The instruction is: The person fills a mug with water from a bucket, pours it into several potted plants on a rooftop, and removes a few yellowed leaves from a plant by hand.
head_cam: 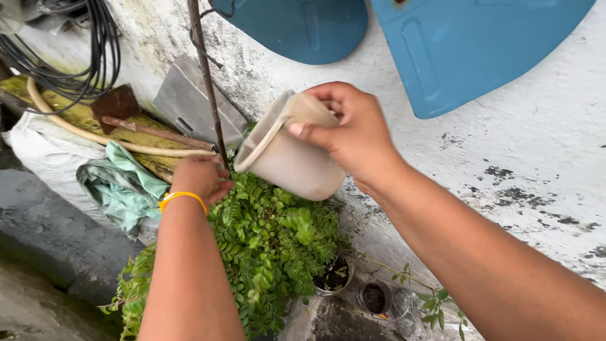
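My right hand (353, 129) grips a beige plastic cup (287, 151) by its rim and tilts it, mouth to the left, over a leafy green plant (271, 243). My left hand (201, 177), with a yellow band on the wrist, is curled by a thin rusty rod (207, 82) that stands up out of the foliage; whether the fingers close on the rod is hidden. The plant's small leaves spread below both hands.
A weathered white wall (536, 158) carries two blue panels (467, 44). Black cables (82, 50), a tan hose (95, 136), a rusty tool and a green cloth (123, 183) lie at left. Two small pots (375, 297) with dark soil stand below.
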